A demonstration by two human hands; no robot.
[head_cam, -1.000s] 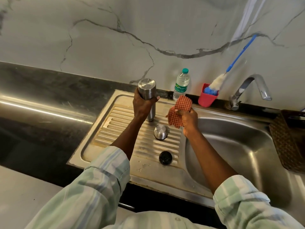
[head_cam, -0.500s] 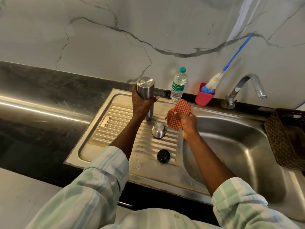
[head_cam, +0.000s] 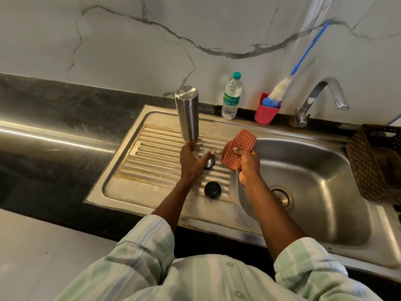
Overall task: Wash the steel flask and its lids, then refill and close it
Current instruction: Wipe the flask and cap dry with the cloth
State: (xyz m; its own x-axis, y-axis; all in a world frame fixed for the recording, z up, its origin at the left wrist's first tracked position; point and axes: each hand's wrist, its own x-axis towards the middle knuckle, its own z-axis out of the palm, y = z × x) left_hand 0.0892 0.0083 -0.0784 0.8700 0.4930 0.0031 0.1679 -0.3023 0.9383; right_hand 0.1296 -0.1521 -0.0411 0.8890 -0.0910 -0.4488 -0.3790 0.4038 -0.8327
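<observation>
The left hand (head_cam: 193,158) grips the steel cap (head_cam: 207,157) on the drainboard (head_cam: 152,153); the flask (head_cam: 187,112) stands upturned (near its back edge); the right hand (head_cam: 245,161) clutches a checked cloth (head_cam: 236,148)

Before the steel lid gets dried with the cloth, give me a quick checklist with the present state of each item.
1. Flask stands alone on the draining board, upside down, no hand on it: ok.
2. Left hand on the steel lid: fingers lie over it, grip not clear: cannot tell.
3. Right hand holds the checked cloth bunched beside the lid: ok.
4. Black lid lies apart on the board, nearer the person: ok.
5. Tap shows no running water: ok.
6. Lid dry inside: cannot tell.
</observation>
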